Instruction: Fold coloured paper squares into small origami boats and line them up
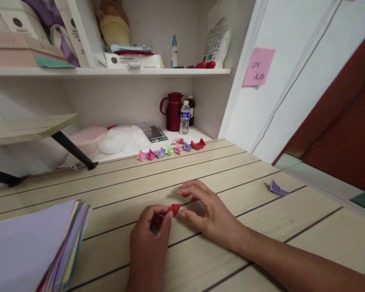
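The red paper piece [174, 209] is half hidden by the left hand [149, 239]; left of it, the paper stack [33, 247] is cut off by the frame's edge.

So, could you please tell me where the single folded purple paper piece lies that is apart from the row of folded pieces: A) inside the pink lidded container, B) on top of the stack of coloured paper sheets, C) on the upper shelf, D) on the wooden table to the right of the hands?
D: the folded purple paper piece lies alone on the wooden table, right of the right hand.
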Motion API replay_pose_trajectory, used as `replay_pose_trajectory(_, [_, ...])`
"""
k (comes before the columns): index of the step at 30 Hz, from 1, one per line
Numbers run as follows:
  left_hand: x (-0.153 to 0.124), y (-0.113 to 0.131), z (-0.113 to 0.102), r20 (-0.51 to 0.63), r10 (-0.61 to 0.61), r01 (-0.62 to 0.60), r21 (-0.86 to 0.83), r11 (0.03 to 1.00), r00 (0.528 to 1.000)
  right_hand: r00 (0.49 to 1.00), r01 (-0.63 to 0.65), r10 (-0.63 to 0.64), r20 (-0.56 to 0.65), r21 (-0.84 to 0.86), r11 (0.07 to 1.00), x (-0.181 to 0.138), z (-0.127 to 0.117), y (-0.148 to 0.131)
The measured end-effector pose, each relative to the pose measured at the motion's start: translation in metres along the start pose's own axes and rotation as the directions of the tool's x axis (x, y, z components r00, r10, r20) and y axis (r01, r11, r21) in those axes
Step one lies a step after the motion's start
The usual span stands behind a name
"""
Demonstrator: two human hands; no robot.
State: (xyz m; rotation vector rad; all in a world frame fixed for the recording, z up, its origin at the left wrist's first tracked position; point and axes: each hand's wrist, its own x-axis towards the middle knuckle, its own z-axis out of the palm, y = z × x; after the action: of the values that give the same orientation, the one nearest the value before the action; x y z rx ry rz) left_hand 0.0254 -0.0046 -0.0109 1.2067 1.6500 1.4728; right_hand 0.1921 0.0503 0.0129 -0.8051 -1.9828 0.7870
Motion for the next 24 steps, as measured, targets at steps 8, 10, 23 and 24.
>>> replay_pose_trajectory(8, [-0.0045, 0.0043, 0.0017, 0.003, 0.065, -0.065, 0.087, 0.994, 0.998, 1.000, 0.008, -0.008, 0.002, -0.057, 0.998, -0.0060, 0.0062, -0.0087])
replay_pose_trajectory(10, [-0.0061, 0.0052, 0.0023, 0.014, 0.102, -0.103, 0.115, 0.988, 0.995, 1.000, -0.019, 0.018, -0.008, -0.070, 0.997, -0.0064, 0.0068, -0.0066])
replay_pose_trajectory(23, [-0.0079, 0.0057, 0.0033, 0.054, 0.135, -0.141, 0.152, 0.978, 0.989, 0.996, -0.092, 0.091, -0.017, -0.058, 0.994, -0.0061, 0.0078, -0.0035])
replay_pose_trajectory(24, [-0.0074, 0.0051, 0.0036, 0.061, 0.126, -0.133, 0.149, 0.980, 0.990, 0.996, -0.094, 0.093, -0.014, -0.052, 0.994, -0.0061, 0.0079, -0.0036])
